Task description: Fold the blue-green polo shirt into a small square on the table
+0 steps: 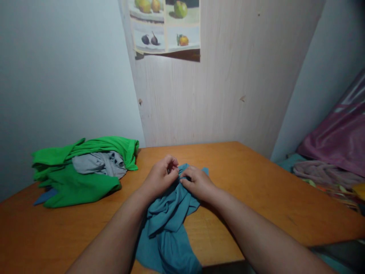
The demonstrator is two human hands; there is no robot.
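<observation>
Teal crumpled cloth garment point(169, 217) is bunching on orange-brown wooden table point(245, 171).
Left hand point(164, 173) is half-curling, can't tell grip; right hand point(199, 183) is pinching garment folds.

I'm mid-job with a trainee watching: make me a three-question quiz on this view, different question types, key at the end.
1. Multiple choice: what colour is the cloth at the left hand and right hand? A: grey; B: blue-green; C: bright green.
2. True or false: the pile of clothes lies to the left of both hands.
3. Fill in: the picture sheet on the wall shows ____.

Key: 1. B, the blue-green cloth. 2. True. 3. Fruit.
</observation>
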